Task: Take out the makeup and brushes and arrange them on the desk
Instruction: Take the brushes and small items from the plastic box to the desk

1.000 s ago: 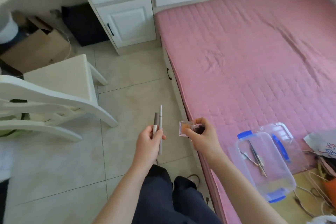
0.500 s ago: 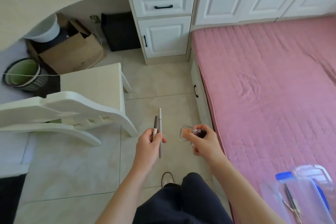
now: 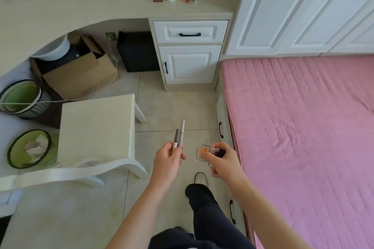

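Carry | my left hand (image 3: 169, 157) grips two slim grey makeup pens (image 3: 180, 137) upright | right hand (image 3: 222, 161) pinches clear square orange-powder compact (image 3: 203, 151) | I should hold it level until beige curved desk (image 3: 101, 6) ahead.

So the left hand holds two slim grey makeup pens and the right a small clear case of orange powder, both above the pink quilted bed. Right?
Not quite. In the head view both hands are above the beige tiled floor; the pink quilted bed lies to their right. The rest holds: left hand with two slim grey makeup pens, right hand with small clear case.
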